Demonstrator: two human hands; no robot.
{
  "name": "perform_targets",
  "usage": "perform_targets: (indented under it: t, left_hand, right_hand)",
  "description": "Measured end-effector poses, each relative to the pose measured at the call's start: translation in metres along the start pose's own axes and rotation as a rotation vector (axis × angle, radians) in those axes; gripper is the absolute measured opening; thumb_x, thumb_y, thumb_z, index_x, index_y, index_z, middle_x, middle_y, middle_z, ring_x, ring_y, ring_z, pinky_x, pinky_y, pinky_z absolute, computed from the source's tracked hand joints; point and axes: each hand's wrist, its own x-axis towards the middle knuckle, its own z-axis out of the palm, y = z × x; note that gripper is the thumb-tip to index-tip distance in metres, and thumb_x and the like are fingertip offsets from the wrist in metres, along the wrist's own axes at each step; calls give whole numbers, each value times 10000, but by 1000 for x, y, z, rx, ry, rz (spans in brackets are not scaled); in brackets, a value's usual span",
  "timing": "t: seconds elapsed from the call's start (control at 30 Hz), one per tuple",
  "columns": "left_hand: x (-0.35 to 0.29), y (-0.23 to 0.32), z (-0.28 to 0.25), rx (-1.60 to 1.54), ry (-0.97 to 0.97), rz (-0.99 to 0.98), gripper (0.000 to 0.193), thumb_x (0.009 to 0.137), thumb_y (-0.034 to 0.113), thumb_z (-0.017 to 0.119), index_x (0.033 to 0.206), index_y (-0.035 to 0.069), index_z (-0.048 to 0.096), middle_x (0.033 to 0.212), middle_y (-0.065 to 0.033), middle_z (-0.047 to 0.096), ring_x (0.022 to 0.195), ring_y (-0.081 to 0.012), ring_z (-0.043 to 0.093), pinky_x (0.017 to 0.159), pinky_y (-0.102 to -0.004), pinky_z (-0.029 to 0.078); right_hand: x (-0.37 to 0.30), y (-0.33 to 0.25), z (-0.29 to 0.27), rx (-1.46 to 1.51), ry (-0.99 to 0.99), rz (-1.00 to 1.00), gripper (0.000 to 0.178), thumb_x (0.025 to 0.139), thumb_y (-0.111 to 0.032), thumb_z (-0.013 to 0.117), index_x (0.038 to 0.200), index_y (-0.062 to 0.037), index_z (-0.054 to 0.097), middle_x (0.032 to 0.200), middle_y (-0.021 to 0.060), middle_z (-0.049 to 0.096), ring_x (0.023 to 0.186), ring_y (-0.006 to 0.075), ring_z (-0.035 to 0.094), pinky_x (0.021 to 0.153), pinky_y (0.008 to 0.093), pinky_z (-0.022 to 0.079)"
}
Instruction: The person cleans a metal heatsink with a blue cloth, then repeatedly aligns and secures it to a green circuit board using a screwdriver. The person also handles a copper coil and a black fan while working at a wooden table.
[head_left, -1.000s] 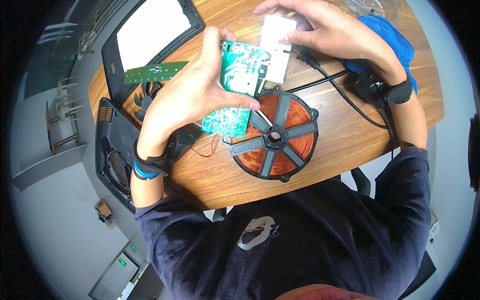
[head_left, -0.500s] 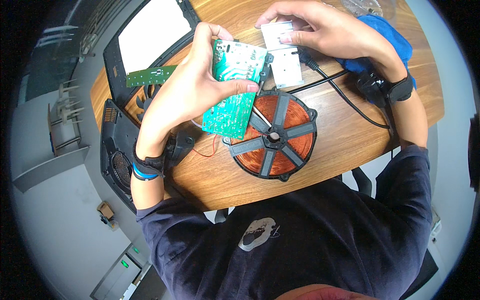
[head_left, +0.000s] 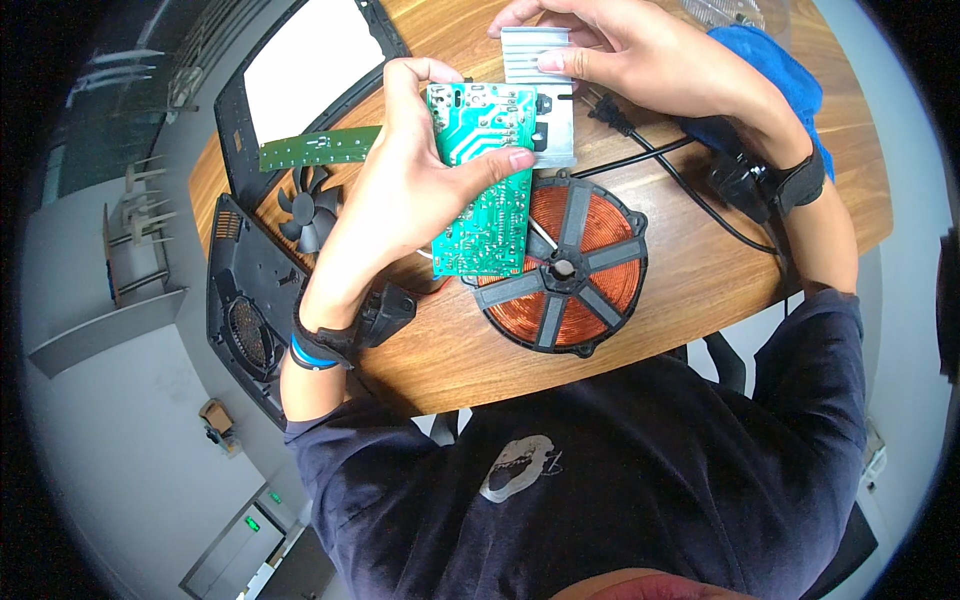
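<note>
A green circuit board [head_left: 482, 215] is gripped by my left hand [head_left: 410, 185], thumb on its soldered face and fingers around the far left edge. My right hand [head_left: 620, 60] pinches a silvery finned heat sink [head_left: 553, 135] by its upper part. The heat sink's flat lower part meets the board's right edge, partly behind it; whether the two are fastened I cannot tell. Dark components show between them. Just below the board lies a round induction coil [head_left: 563, 270] of copper wire with black spokes, partly covered by the board.
Left of my hand are a narrow green board [head_left: 315, 150], a black fan [head_left: 309, 210] and a black housing [head_left: 255, 300]. A black-framed panel [head_left: 315, 70] lies far left. A power cord [head_left: 665, 170] and blue cloth [head_left: 775, 75] lie at the right.
The heat sink has moved left against the board and turned so its fins show. The board is more upright and slightly to the right. The coil appears shifted slightly right.
</note>
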Motion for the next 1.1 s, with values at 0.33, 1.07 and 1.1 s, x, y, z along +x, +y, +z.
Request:
perform_targets:
  t: [0.33,1.07,1.1]
  left_hand:
    - [-3,-1,4,-212,35,-71,647,947,113,890,1334,55,376,1038,-120,717,907,-142,739,743,-271,618]
    - [-7,-9,1,-400,132,-117,564,968,44,848,1300,59,392,1014,-135,771,883,-138,761,690,-270,641]
    - [-8,-8,0,-412,124,-129,555,970,48,847,1295,52,397,1022,-139,774,892,-140,765,695,-270,643]
  right_hand:
    - [-1,-17,1,41,-37,131,348,1092,-126,593,1428,-35,601,1272,176,719,1169,286,706,1032,404,565]
    - [19,-27,12,139,13,154,382,1082,-97,605,1460,-37,614,1336,139,722,1243,258,692,1096,381,548]
    - [19,-28,12,152,17,127,389,1080,-96,613,1464,-32,611,1343,137,721,1253,253,687,1103,378,546]
